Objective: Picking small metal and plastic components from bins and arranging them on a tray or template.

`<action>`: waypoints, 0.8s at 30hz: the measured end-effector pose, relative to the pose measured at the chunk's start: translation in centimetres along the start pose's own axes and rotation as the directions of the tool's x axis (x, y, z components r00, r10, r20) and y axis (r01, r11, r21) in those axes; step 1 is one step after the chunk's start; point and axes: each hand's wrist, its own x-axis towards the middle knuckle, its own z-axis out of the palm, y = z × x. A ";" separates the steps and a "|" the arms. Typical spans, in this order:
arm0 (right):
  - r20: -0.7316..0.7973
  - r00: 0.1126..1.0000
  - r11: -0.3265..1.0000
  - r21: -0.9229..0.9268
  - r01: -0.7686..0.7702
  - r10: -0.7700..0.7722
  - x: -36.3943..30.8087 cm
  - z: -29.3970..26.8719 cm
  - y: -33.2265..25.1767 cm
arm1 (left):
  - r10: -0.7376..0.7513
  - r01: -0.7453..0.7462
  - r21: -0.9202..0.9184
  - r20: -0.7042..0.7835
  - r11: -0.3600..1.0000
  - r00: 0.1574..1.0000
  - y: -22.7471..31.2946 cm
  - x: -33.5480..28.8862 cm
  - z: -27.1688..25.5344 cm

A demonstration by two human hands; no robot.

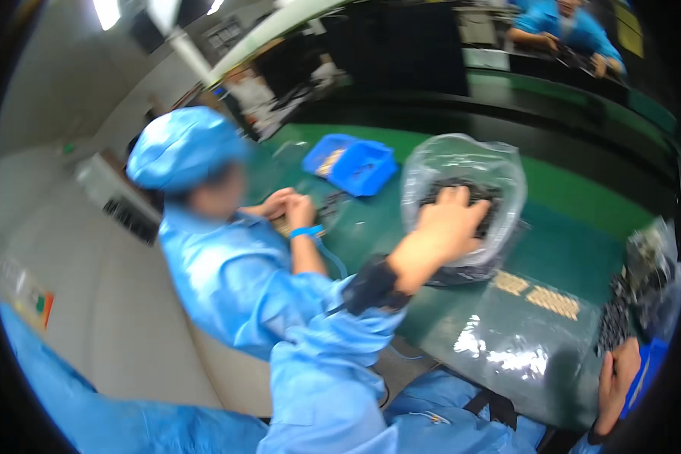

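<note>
In the head view, right of centre in the frame, holds the left hand (450, 223) inside the mouth of a clear bag (461, 150), over dark pieces (493, 198) heaped within. Shows the fingers of that hand somewhat spread; cannot tell whether pinching any piece. At the lower right, keeps the right hand (619, 378) beside a blue bin (645, 374), below a loose pile of black parts (615, 324); cannot tell whether gripping anything there.

Judging by look, probably light and fairly stiff piece by piece, apt to scatter by the handful; best taken from the top of the heap, by the middle. Too blurred to judge for fragility. As for the bag, probably soft and slippery, better steadied at the rim.

Underneath, a smooth green desk (560, 242), with a glossy clear sheet (446, 325) and tan pieces (552, 303) toward the lower right. Above centre, blue trays (367, 170). Left of centre, a co-worker (219, 265) in blue; at the upper right, another co-worker (583, 34). At the upper left, a bright lamp (106, 11).
</note>
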 end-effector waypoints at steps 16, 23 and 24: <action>-0.046 0.988 0.978 -0.156 0.135 -0.144 -0.1 -1.1 -0.3 | 0.153 -0.117 -0.216 0.159 0.969 0.975 -5.3 0.0 -2.5; 0.171 0.984 0.974 -0.211 0.083 -0.047 0.3 -1.3 1.7 | 0.135 -0.145 -0.025 -0.248 0.989 0.959 3.0 -3.4 -6.9; 0.190 0.978 0.974 -0.194 0.121 -0.083 0.6 -0.4 1.7 | 0.220 -0.232 -0.008 -0.280 0.973 0.934 3.8 -5.2 -7.2</action>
